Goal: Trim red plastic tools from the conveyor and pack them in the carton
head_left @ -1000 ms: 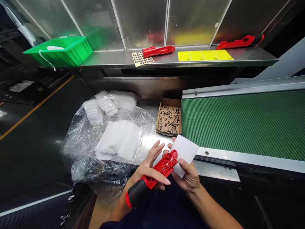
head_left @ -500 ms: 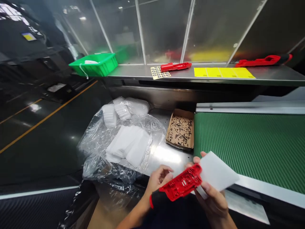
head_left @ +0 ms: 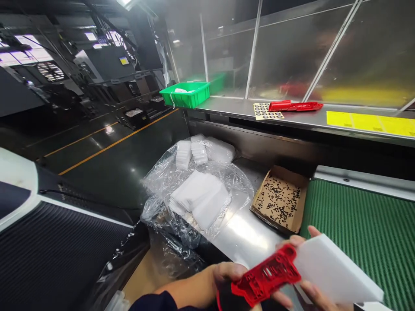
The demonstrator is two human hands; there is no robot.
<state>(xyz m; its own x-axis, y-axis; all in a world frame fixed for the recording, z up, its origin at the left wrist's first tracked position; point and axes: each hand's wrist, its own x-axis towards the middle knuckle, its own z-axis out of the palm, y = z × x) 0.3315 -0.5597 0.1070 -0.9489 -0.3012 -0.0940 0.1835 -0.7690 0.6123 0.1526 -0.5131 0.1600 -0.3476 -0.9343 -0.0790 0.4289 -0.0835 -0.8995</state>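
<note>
My left hand [head_left: 228, 276] is closed round the lower, black end of a red plastic housing [head_left: 269, 276], its ribbed inner side facing up. At the right, my right hand [head_left: 313, 291] holds a white foam sleeve [head_left: 335, 270], with fingers showing above and below its near end. The housing's upper end touches or overlaps the sleeve's edge; which one is unclear. Further left, a fan of flat white sleeves [head_left: 201, 196] lies on clear plastic wrap [head_left: 155, 179].
An open cardboard box [head_left: 280, 201] of small black pieces stands beside the green conveyor belt [head_left: 359, 229]. On the rear shelf are a green bin [head_left: 186, 97], a sticker sheet [head_left: 264, 112], a red part [head_left: 295, 106] and yellow labels [head_left: 366, 122].
The view has swung left, so the scene sits further right. My left hand, open beside the housing before, has taken hold of its black end. The sleeve now shows its long edge.
</note>
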